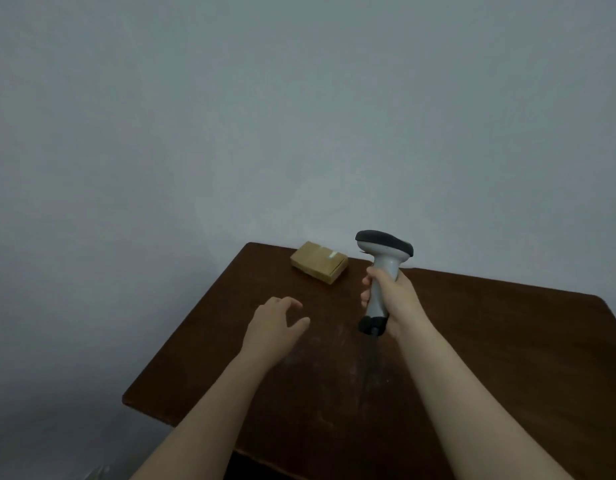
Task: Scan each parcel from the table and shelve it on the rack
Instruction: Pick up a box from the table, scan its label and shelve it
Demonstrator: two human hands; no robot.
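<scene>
right hand (391, 296): we see it clenched round the grey handle of the scanner (381, 271), held upright above the table (490, 358), dark head on top, facing away from us
scanner cable: dark cord drops from the handle base just below the right hand, blurred lower down
left hand (275, 323): relaxed, fingers loosely spread, grasping nothing, hovering over the table left of the right hand
parcel (319, 261): small brown box lying flat near the table's far edge, beyond the left hand, ahead-left of the scanner, apart from both hands
label: we see a pale patch on the parcel top, unreadable
wall (230, 116): plain grey, behind the table
</scene>
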